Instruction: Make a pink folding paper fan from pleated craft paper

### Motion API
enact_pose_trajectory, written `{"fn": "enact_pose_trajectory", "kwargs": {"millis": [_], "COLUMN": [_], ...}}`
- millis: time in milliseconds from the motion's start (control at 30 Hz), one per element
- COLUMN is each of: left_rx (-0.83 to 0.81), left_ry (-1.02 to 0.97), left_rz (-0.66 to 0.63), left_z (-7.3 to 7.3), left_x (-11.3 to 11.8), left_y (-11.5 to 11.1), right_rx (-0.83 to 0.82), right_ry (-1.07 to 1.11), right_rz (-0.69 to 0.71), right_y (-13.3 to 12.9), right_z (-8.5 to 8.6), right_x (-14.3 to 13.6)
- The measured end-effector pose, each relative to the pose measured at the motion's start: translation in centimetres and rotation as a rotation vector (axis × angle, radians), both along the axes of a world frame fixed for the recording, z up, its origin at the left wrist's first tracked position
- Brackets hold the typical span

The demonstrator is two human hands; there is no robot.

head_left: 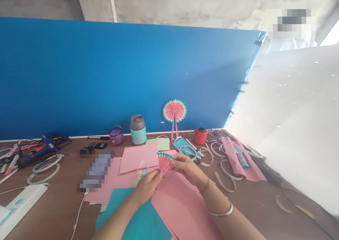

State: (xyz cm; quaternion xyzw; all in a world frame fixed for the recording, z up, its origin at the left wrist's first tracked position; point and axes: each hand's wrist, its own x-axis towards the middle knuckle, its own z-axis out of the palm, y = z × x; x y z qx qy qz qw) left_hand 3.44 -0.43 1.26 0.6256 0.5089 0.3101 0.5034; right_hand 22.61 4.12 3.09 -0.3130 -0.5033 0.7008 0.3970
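Between my hands is a small pleated paper fan, pink with a striped teal and yellow upper edge, partly spread. My left hand pinches it near its narrow lower end. The fingers of my right hand grip its right side near the striped edge. Below my hands lie pink paper sheets and a teal sheet. A finished round paper fan in the same colours leans upright against the blue panel, on two pink legs.
Behind stand a teal-and-grey flask, a purple cup and a red container. Curled white strips lie to the right. At left are a blue glue gun, a white power strip and a blurred phone. A blue panel closes the back.
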Motion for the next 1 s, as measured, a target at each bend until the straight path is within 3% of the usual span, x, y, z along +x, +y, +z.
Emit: {"fn": "enact_pose_trajectory", "kwargs": {"millis": [367,633,833,1000], "left_rx": [0.065,0.244,0.364,0.382], "left_ry": [0.109,0.328,0.627,0.68], "left_rz": [-0.033,0.096,0.065,0.049], "left_z": [0.4,0.2,-0.1,-0.2], "left_x": [0.0,0.2,0.6,0.8], "left_y": [0.0,-1.0,-1.1,-1.1], "right_rx": [-0.047,-0.083,-0.104,-0.086], "right_ry": [0.01,-0.05,-0.114,-0.068], "right_rz": [-0.074,-0.089,-0.138,-0.161], "right_y": [-0.3,0.1,-0.3,-0.6], "right_z": [0.5,-0.5,-1.0,-1.4], "right_x": [-0.5,-0.7,-1.3,-2.0]}}
